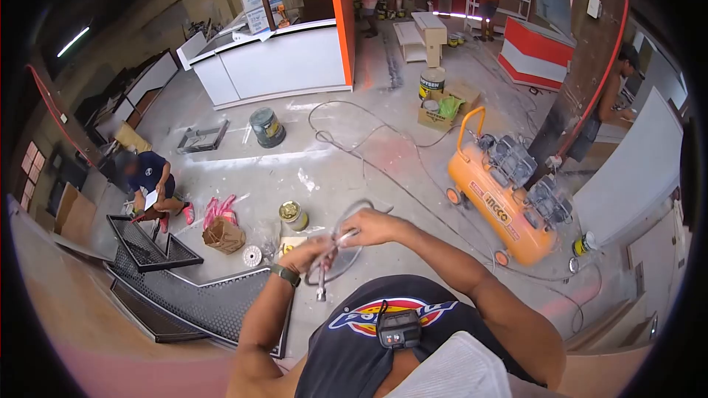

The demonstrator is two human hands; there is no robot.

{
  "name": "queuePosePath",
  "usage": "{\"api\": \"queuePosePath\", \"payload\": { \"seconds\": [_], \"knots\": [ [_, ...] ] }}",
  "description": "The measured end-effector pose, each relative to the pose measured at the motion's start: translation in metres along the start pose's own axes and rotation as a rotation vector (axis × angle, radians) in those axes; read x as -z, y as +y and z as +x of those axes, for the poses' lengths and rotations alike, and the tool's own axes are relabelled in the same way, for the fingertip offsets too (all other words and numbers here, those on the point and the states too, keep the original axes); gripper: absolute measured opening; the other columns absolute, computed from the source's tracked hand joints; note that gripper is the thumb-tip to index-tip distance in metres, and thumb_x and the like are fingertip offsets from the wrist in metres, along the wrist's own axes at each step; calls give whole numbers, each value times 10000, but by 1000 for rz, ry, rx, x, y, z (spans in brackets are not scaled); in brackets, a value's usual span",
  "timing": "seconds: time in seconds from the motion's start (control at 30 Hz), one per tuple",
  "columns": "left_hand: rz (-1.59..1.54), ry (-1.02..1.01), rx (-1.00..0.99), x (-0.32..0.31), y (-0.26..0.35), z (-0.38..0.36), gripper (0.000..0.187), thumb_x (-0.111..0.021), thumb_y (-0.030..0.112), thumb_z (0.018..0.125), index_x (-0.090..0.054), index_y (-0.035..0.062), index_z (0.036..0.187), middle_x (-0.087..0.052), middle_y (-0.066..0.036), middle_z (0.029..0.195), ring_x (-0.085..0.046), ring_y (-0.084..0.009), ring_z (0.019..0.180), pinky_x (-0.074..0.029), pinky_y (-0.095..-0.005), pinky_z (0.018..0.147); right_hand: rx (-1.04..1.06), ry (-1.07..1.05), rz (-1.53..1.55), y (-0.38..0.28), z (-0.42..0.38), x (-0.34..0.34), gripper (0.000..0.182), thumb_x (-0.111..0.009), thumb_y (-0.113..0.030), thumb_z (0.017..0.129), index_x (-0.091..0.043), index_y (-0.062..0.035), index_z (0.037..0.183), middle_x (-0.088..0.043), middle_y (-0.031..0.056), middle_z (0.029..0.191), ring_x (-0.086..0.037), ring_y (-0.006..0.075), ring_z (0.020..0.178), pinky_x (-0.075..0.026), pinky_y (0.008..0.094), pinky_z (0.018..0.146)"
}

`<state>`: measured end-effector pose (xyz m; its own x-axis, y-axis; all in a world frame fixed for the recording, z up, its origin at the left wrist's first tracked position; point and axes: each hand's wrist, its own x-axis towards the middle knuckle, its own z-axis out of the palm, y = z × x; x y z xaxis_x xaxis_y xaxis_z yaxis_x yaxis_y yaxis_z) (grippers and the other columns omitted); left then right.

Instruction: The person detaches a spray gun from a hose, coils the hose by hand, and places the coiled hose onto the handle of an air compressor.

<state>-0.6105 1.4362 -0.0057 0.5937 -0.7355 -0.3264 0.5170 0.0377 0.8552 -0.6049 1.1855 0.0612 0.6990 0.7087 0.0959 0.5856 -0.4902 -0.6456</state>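
Note:
In front of my chest, both hands are close together on a thin grey hose [341,271]. My left hand [304,254], with a watch at the wrist, is closed around it, and a metal fitting [321,293] hangs just below. Slightly higher and to the right, my right hand [369,227] has its fingers curled on another stretch of the hose near the left fingertips. A loop of hose drops between and behind the hands. Close beyond the left hand stands an open can [293,215] on the floor. The exact grip is partly hidden by the fingers.
An orange air compressor [501,203] stands at right, with a long hose [398,177] snaking over the floor. Black mesh frames [177,295] lie at left, near a crouching person [151,180]. A paper bag [223,234], bucket [267,127] and white counter [273,63] lie beyond.

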Motion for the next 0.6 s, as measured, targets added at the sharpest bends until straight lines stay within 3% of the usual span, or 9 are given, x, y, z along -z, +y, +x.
{"api": "queuePosePath", "payload": {
  "seconds": [0.07, 0.13, 0.17, 0.23, 0.33, 0.47, 0.57, 0.6],
  "knots": [
    [-52, 144, -107, -11, 28, -10, 405, -492, 451, 957, -577, 59, 1006, -579, -11, 719, -585, -119, 599, -497, -256, 522, 54, 2, 34, -3, 2, 6, 309, -670, -353, 806, -706, -68, 919, -675, 192, 824, -649, 368, 788, -501, 437, 727],
    [575, 461, -201, -4, 53, -3, 393, -462, 423, 973, -584, 91, 802, -560, -7, 679, -500, -118, 581, -421, -276, 544, 65, -70, -7, -9, 2, 10, 296, -648, -335, 828, -705, -69, 944, -673, 195, 837, -646, 371, 788, -500, 436, 732],
    [709, 486, -237, 1, 71, -4, 383, -467, 388, 975, -565, 94, 752, -552, -8, 669, -451, -114, 563, -385, -283, 552, 95, -96, -34, -10, 1, 10, 291, -645, -334, 833, -705, -71, 941, -673, 192, 833, -645, 370, 782, -500, 435, 728],
    [718, 595, -370, -4, 103, -9, 360, -477, 379, 975, -597, 57, 866, -585, -11, 693, -503, -95, 563, -413, -264, 533, 86, -110, -83, -20, -2, 7, 290, -639, -325, 838, -700, -58, 937, -669, 193, 840, -643, 366, 785, -498, 431, 728],
    [680, 616, -390, -9, 143, -22, 353, -530, 328, 970, -627, 37, 1143, -662, -15, 854, -501, -59, 594, -434, -213, 550, 55, -168, -56, -28, -5, 11, 295, -627, -299, 879, -683, -19, 954, -677, 183, 889, -645, 355, 814, -503, 403, 747],
    [752, 467, -348, -24, 164, -30, 350, -520, 301, 988, -593, 53, 1225, -650, -19, 904, -563, -65, 727, -463, -205, 667, 103, 38, 103, -27, 0, 19, 273, -634, -246, 893, -671, 10, 982, -677, 166, 877, -653, 291, 780, -504, 356, 740],
    [1034, 299, -284, -35, 163, -20, 360, -514, 311, 992, -596, 51, 1227, -655, -33, 869, -588, -81, 727, -475, -219, 650, 23, 168, 201, -28, 2, 39, 289, -662, -296, 872, -689, -32, 987, -665, 161, 828, -630, 258, 722, -490, 343, 705],
    [1024, 318, -293, -42, 165, -18, 362, -512, 314, 993, -599, 46, 1221, -651, -36, 848, -591, -82, 716, -475, -218, 630, -10, 251, 172, -27, 1, 48, 287, -666, -280, 879, -682, -17, 992, -672, 132, 841, -621, 215, 754, -486, 325, 727]
  ]
}}
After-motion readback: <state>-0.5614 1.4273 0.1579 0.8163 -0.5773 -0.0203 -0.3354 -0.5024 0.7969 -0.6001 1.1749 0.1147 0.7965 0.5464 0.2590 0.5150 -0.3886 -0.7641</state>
